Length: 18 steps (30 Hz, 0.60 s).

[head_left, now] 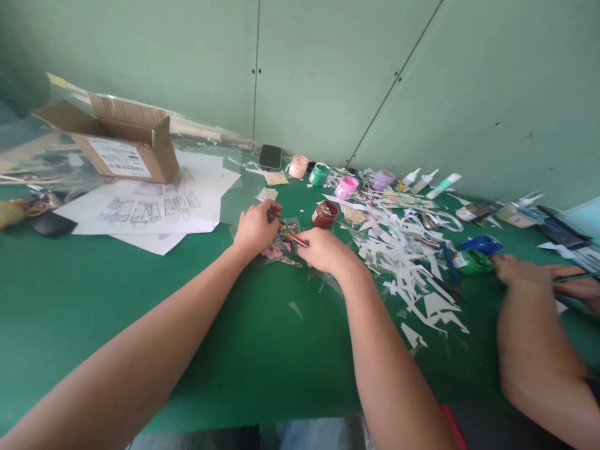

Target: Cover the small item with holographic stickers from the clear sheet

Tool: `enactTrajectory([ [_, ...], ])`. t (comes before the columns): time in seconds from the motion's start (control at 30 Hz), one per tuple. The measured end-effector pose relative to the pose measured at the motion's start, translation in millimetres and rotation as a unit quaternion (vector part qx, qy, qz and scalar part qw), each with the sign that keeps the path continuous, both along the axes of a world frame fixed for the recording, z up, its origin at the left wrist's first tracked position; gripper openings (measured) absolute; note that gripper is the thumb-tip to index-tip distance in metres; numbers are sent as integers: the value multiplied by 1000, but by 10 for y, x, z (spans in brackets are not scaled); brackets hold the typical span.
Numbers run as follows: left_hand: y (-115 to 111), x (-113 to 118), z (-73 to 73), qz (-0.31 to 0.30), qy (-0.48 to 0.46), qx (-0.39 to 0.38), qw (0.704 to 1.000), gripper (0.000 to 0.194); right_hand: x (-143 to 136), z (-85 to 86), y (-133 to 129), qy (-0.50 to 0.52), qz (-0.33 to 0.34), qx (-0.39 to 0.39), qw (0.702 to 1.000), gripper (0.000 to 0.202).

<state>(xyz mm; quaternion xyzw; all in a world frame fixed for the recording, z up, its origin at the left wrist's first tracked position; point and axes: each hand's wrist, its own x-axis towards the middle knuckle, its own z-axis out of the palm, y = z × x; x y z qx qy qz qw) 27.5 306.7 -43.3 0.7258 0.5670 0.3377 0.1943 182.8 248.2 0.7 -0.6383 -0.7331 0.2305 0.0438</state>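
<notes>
Small multicoloured pieces (284, 245), some pink, lie in a patch on the green table, on what looks like clear film. My left hand (257, 230) rests at the upper left of this patch, its fingers curled; whether anything is between them is too small to tell. A thin dark red stick-like tool (297, 240) is gripped in my right hand (323, 250), its tip pointing left over the pieces. Just above my right hand stands an open jar of dark red paint (325, 214). Small pale packets (267, 194) lie beyond my left hand.
White paper scraps (412, 275) spread to the right. Several paint jars (347, 187) and glue bottles stand near the wall. An open cardboard box (126, 147) sits on printed sheets (197, 212) at left. Another person's hands (520, 272) work at far right beside a green jar (472, 261).
</notes>
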Motion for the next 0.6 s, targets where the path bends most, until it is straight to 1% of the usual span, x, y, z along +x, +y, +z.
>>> enactTrajectory([
  [0.1, 2, 1, -1, 0, 6, -4, 1000, 32, -38, -10, -87, -31, -6, 10, 999, 28],
  [0.2, -4, 6, -3, -8, 16, -4, 1000, 34, -47, -55, -200, -47, -12, 32, 998, 36],
  [0.27, -15, 12, 0, -8, 31, -3, 999, 33, -42, -101, -276, -44, -18, 37, 998, 35],
  [0.37, -36, 19, 12, -11, 56, -1, 998, 29, -22, -184, -355, -32, -36, 55, 997, 26],
  [0.47, -53, 24, 20, -33, 68, 0, 997, 26, 19, -256, -346, 22, -73, 97, 992, 17],
  [0.6, -58, 28, 7, -47, 90, 11, 995, 20, 60, -269, -190, 176, -129, 135, 967, 12],
])
